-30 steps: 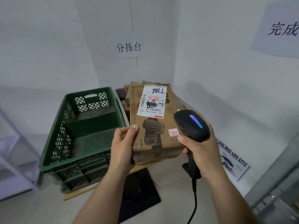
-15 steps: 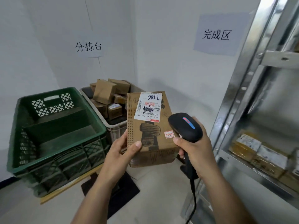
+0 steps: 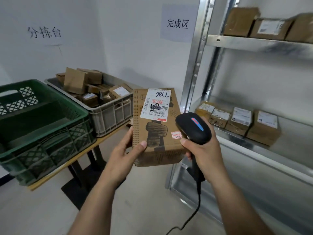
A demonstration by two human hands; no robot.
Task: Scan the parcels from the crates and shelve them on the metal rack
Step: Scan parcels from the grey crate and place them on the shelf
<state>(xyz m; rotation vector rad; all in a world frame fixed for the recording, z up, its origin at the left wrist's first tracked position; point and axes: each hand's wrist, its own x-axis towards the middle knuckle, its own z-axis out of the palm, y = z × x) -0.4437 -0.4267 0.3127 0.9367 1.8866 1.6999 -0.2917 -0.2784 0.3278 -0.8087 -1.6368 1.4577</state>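
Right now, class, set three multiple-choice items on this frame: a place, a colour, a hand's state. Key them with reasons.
1. The grey plastic crate stands: A on the floor; B right of the green plastic crate; C under the table.
2. The corded handheld scanner is: A black; B white; C yellow.
3. The left hand: A hangs idle; B presses a wall; C grips the labelled brown cardboard box.
Key: B, crates side by side; A, dark shell; C, thumb across its face.
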